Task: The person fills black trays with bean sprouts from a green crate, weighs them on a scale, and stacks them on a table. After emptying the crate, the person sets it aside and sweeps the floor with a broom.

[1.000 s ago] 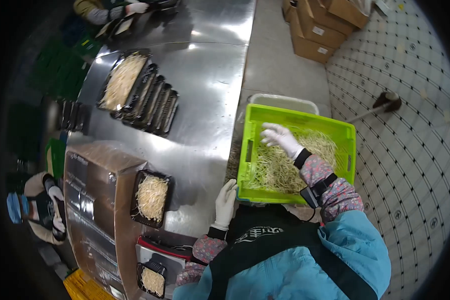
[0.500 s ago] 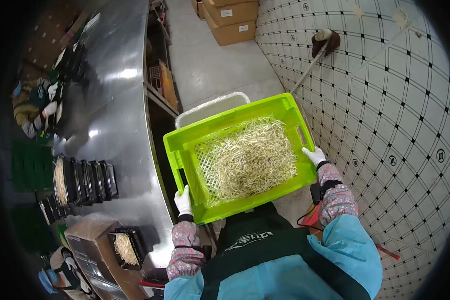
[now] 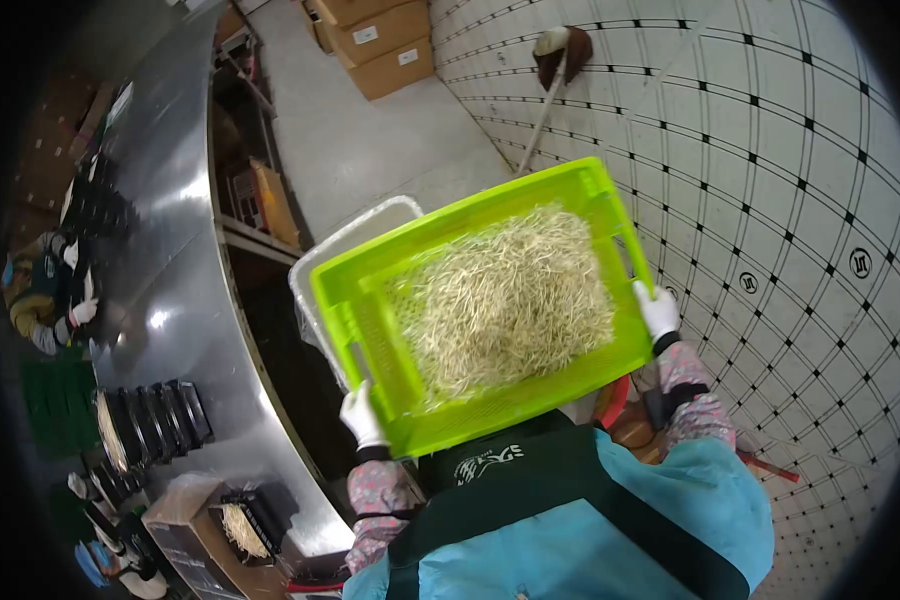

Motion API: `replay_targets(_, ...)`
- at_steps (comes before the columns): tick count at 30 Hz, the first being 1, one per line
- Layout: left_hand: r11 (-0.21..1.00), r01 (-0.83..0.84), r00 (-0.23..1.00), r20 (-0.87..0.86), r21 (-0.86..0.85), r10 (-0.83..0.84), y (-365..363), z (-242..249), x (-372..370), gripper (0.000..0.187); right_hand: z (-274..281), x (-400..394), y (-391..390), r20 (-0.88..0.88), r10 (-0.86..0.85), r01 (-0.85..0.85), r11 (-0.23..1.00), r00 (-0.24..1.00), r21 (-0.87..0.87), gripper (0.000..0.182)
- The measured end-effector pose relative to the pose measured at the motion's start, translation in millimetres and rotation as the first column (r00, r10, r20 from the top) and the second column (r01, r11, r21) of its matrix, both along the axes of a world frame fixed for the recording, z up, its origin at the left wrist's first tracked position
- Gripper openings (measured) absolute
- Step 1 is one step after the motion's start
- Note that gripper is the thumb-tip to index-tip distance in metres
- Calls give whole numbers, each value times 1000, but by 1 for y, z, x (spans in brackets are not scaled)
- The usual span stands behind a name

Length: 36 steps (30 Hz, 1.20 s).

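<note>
Between my hands is a bright green plastic crate (image 3: 560, 188) with slotted handles, held level with my waist and slightly tilted. A heap of pale, thin strands that look like bean sprouts (image 3: 515, 300) lies in it. My white-gloved left hand (image 3: 363, 415) grips its left end near the handle slot, thumb on the rim. On the opposite end, my right hand (image 3: 657, 312), also gloved, is closed round the edge by the other slot. The fingers underneath are hidden.
Beyond the crate stands a pale tub (image 3: 315, 260), partly covered by it. A metal table (image 3: 170, 240) runs along the left, bearing black trays (image 3: 160, 425) and a cardboard box (image 3: 185, 530). Two co-workers are at its far side. Cartons (image 3: 380, 45) are stacked ahead; a tiled wall (image 3: 770, 200) stands right.
My view has turned to the right, so the table and cartons sit further left. The crate stays in both hands and tilts a little more, its right end higher in view.
</note>
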<state>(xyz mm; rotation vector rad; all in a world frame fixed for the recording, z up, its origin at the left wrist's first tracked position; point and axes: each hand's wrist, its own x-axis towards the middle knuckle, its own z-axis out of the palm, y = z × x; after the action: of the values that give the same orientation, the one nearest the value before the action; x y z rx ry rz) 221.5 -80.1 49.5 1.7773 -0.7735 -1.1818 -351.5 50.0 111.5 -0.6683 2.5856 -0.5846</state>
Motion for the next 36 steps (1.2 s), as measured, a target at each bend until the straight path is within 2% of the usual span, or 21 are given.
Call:
replay_targets(3, 995, -100, 995, 21, -7, 101, -29, 19, 55, 22, -12, 56, -35, 37, 172, -166, 977, 984, -130, 52)
replay_targets(4, 990, -127, 992, -16, 66, 128, -46, 32, 47, 20, -15, 52, -50, 45, 242, -231, 957, 969, -174, 53)
replay_targets(6, 1000, 29, 999, -18, 6, -29, -68, 34, 22, 22, -2, 16, -83, 10, 276, -276, 961, 961, 24, 56)
replay_targets(8, 988, 154, 986, 72, -16, -153, -56, 32, -19, 21, -22, -31, -73, -157, 127, -125, 992, 979, 19, 56)
replay_targets(9, 986, 144, 987, 78, -85, -137, -37, 19, -31, 21, -7, -43, -61, 51, 60, -62, 998, 997, 28, 57)
replay_targets(10, 979, 130, 990, 80, -155, -119, -21, 6, -33, 20, -9, -46, -45, -25, 32, -29, 992, 999, 120, 57)
replay_targets(12, 997, 73, 992, 109, -21, -70, -2, 3, 5, 20, -2, -2, -21, 2, 53, -53, 999, 999, -8, 55)
replay_targets(14, 998, 63, 967, 246, 9, -63, -6, 10, 68, 19, -26, 50, -19, -91, 168, -172, 984, 982, -43, 54)
replay_targets(16, 995, -62, 993, -99, 78, 70, -23, 53, 63, 22, -4, 75, -44, 84, 284, -278, 958, 955, -72, 56)
replay_targets(18, 997, -36, 997, -60, 66, 40, -46, 33, 59, 23, -15, 48, -68, 97, 309, -308, 951, 946, -33, 57)
replay_targets(19, 999, 38, 986, 161, 33, -43, -54, 16, 46, 24, -12, 23, -74, -25, 274, -274, 961, 961, -15, 56)
replay_targets(20, 984, 171, 958, 224, 47, -177, -52, 26, 8, 23, -11, -4, -73, 6, 169, -170, 986, 986, 7, 54)
replay_targets(21, 985, 172, 971, 173, -12, -167, -42, 7, -9, 20, -1, -26, -62, 85, 88, -83, 995, 993, -55, 51)
replay_targets(22, 987, 139, 989, 66, -80, -134, -27, 7, -33, 20, 15, -39, -55, 116, 33, -37, 999, 993, 34, 47)
replay_targets(23, 990, 117, 992, 50, -83, -113, -23, 5, -33, 20, -1, -53, -43, -13, 58, -55, 986, 998, 155, 48)
replay_targets(24, 993, 97, 995, 38, -73, -94, -13, 2, -27, 20, 20, -36, -39, 86, 37, -48, 990, 996, 133, 51)
replay_targets(26, 999, 43, 997, 56, 34, -44, -18, 10, 26, 19, 1, 17, -32, -117, 169, -162, 984, 979, 70, 57)
replay_targets(28, 981, -139, 989, 64, 139, 131, -34, 30, 55, 15, -16, 43, -46, 66, 358, -364, 924, 931, 114, 63)
replay_targets(30, 990, -81, 997, 22, 119, 79, -52, 39, 47, 17, 6, 41, -67, 11, 396, -395, 914, 918, 88, 65)
replay_targets(34, 957, 285, 947, 140, 48, -289, -55, 37, -48, 27, 5, -70, -64, 19, 169, -170, 977, 985, 127, 52)
replay_targets(36, 977, 214, 974, 79, -24, -211, -32, 32, -61, 29, -1, -87, -43, 91, 15, -26, 993, 996, 116, 47)
